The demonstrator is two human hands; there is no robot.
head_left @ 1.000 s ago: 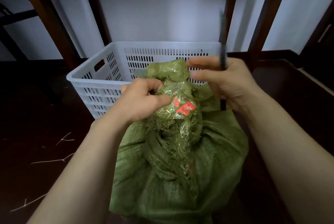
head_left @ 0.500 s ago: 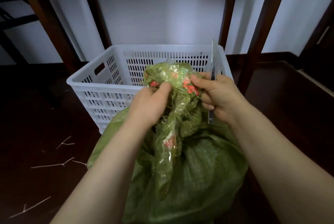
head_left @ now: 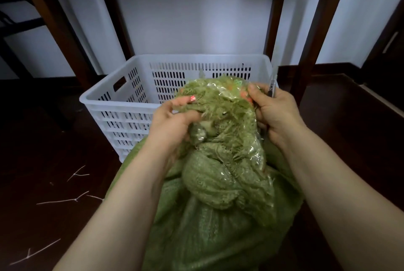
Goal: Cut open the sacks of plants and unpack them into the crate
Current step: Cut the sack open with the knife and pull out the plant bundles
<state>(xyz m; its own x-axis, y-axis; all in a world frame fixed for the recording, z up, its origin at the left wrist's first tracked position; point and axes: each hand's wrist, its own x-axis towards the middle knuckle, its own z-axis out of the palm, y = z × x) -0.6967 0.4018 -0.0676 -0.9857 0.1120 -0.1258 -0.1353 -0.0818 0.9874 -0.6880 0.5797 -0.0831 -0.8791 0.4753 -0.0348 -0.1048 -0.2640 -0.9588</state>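
**Entry: one sack, neck being worked open, in front of the crate**

1. Floor (head_left: 43, 150): dark. Bare stretches lie left and right of the crate; dark wooden posts (head_left: 282, 19) rise behind it and limit reach past its far rim.
2. Sack (head_left: 218, 216): green woven, full, standing upright against the crate's near wall. Its gathered neck rises to about rim level, probably so the contents can be tipped straight over the edge.
3. Crate (head_left: 122, 104): white, slotted, open-topped. No plants show in the part visible; the sack's top hides its near right corner.
4. Left hand (head_left: 172, 122): at the crate's near rim, fingers curled into the frayed neck and pulling it leftward.
5. Right hand (head_left: 275, 113): by the crate's near right corner, thumb and fingers pinching the neck's other side, apparently to spread it.
6. Clear film (head_left: 251, 150): taped round the neck, loosened and crumpled, with reddish print.
7. Cutter (head_left: 273, 83): slim, also held in the right hand, its tip pointing up and away from the sack, seemingly parked while the hands tear.
8. Twigs (head_left: 65, 200): pale, scattered on the floor left of the crate.
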